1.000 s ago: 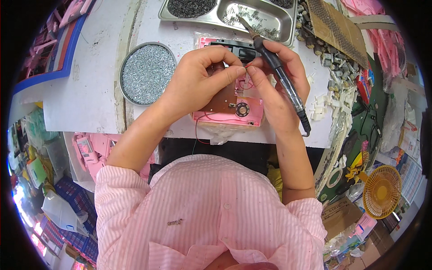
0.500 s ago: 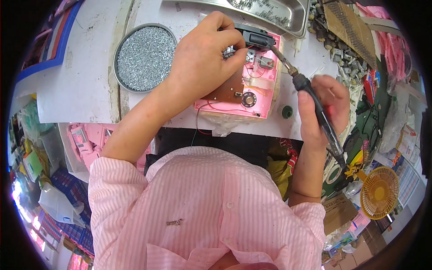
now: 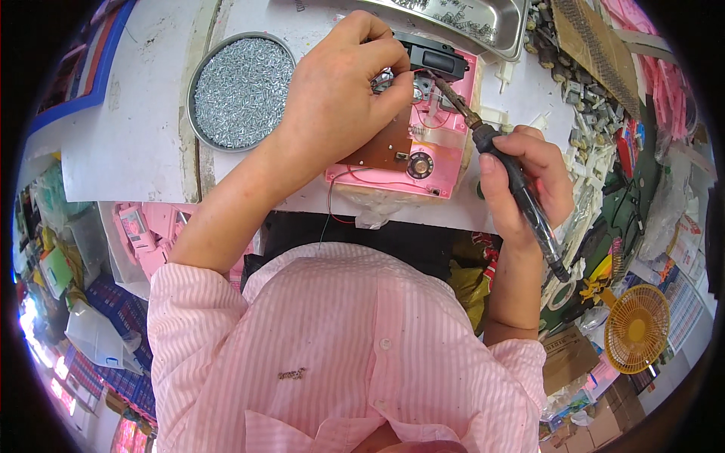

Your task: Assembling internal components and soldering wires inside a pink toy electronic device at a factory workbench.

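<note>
We've got yellow fan (image 3: 637, 329) at 4 o'clock, corrugated cardboard (image 3: 593, 49) at 2, translucent plastic bin (image 3: 92, 331) at 8.

We see a white table (image 3: 136, 113), a yellow fan (image 3: 637, 329) at right, blue stacks (image 3: 113, 300) and bright light (image 3: 32, 323) at left.

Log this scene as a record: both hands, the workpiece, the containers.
Left hand: appears to pinch a thin red wire
Right hand: holds a soldering iron, tip close to a black part
Workpiece: pink casing bearing a brown board and the black part
Left container: round dish of small metal pieces
Far container: metal tray with springs
</note>
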### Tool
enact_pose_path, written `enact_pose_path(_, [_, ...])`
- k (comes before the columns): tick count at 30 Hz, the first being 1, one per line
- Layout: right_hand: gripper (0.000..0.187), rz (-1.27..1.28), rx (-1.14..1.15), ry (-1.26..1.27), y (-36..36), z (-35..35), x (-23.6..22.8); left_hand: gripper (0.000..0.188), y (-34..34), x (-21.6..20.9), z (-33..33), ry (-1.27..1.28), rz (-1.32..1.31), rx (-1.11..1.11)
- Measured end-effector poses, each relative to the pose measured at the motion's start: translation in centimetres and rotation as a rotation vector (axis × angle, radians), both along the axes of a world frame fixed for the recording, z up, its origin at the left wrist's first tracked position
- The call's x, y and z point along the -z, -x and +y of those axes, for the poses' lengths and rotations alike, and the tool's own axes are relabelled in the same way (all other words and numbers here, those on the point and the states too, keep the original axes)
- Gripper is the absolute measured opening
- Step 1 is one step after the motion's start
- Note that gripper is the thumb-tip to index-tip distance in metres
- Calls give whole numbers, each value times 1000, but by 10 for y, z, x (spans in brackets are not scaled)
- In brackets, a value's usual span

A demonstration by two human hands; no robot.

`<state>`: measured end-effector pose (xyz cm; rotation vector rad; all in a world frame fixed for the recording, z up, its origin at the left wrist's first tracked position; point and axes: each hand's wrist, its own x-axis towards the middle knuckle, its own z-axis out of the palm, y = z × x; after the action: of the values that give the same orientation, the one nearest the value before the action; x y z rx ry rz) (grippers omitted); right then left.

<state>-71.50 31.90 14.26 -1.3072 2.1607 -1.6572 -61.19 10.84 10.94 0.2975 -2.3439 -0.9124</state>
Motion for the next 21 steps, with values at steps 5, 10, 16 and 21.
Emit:
enact_pose_path(5, [23, -37, 27, -6, -2, -2, 0, 10, 1, -1, 1, 2, 4, -8])
enact_pose_path(10, [26, 116, -55, -13, 7, -3, 1, 10, 0, 0, 0, 0, 19, -6])
enact_pose_path(16, [28, 280, -142, 9, 18, -2, -1, 10, 1, 0, 1, -3, 22, -22])
enact_pose_path(21, [25, 176, -121, -23, 17, 3, -2, 9, 1, -1, 2, 4, 17, -23])
